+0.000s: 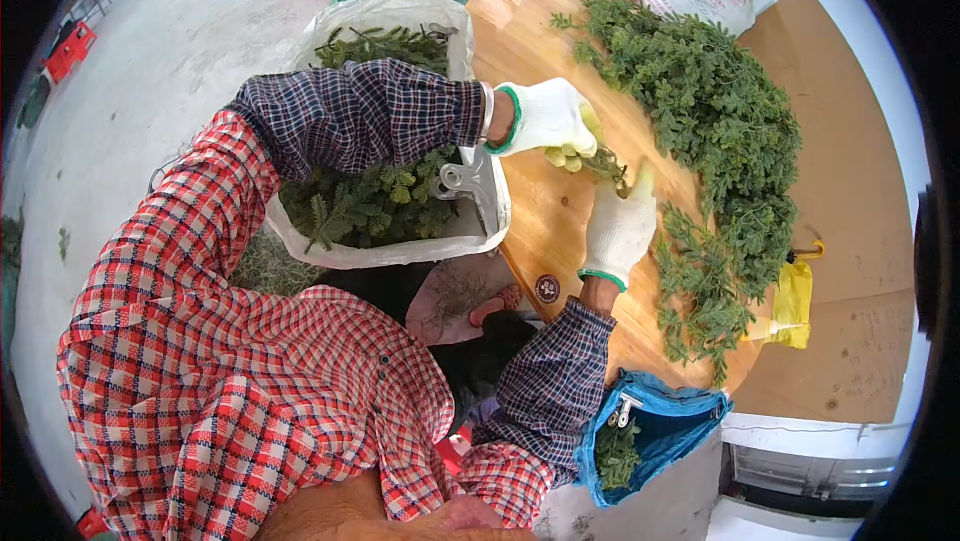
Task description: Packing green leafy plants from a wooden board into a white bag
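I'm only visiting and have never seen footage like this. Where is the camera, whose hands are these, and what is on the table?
There is no machine here. A person wears a wide-angle camera on the head, looking down, so straight edges bend. The checked sleeves are that person's own arms. Both hands wear white gloves: the left hand and the right hand meet over a round wooden table and together hold a small green sprig. A long pile of leafy sprigs lies on the table. A white sack of the same greenery is clipped to the table's edge, and a blue bag sits lower down.
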`<state>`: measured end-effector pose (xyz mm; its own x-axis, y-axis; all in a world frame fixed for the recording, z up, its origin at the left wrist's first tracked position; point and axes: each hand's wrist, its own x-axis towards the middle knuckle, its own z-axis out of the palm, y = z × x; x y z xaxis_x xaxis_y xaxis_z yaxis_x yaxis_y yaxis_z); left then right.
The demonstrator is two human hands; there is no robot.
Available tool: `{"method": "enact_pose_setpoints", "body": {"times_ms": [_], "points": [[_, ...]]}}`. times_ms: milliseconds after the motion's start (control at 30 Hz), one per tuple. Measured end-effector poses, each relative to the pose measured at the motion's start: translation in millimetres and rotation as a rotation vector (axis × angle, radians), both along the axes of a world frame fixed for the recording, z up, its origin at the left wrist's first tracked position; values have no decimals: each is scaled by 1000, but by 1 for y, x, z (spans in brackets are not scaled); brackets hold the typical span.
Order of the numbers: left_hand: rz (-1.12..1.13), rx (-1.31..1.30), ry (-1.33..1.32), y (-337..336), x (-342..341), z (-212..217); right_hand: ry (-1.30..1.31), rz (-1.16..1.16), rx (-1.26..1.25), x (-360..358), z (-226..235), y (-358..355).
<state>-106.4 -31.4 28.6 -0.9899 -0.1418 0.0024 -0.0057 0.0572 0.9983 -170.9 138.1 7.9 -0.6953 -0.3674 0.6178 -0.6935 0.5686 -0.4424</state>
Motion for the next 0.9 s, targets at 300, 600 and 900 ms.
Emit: {"method": "enact_pose_setpoints", "body": {"times_ms": [300, 600, 900], "points": [[-160, -1079, 532, 11, 9, -2, 30, 116, 212, 32, -8, 41], [-671, -1434, 746, 28, 48, 2, -955, 340, 10, 115, 13, 103], [-905, -980, 840, 72, 38, -4, -1179, 353, 100, 153, 43, 173]]}}
